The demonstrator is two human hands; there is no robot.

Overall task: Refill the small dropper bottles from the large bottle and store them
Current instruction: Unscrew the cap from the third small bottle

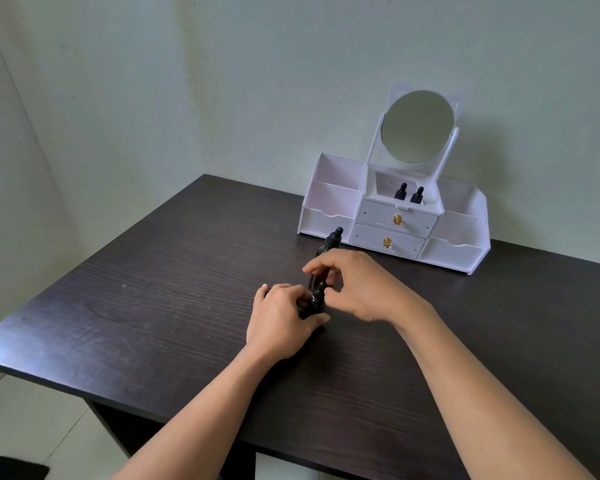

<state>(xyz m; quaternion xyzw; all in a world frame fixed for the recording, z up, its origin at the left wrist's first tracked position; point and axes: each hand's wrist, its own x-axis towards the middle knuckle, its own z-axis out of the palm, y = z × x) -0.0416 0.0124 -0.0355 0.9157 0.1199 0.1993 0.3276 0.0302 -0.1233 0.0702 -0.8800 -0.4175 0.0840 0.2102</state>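
A small dark dropper bottle [316,299] stands on the dark table [153,299] between my hands. My left hand [280,322] grips its lower body. My right hand [357,285] pinches its black dropper cap from the right. Just behind stands the large dark bottle [331,242] with a black dropper top, its lower part hidden by my right hand. Two more small dropper bottles [409,194] stand in the middle compartment of the white organiser [329,202].
The white organiser has a round mirror [417,127], two drawers with gold knobs [397,220] and open side compartments. It stands at the back right against the wall. The table's left edge and front edge are near my forearms.
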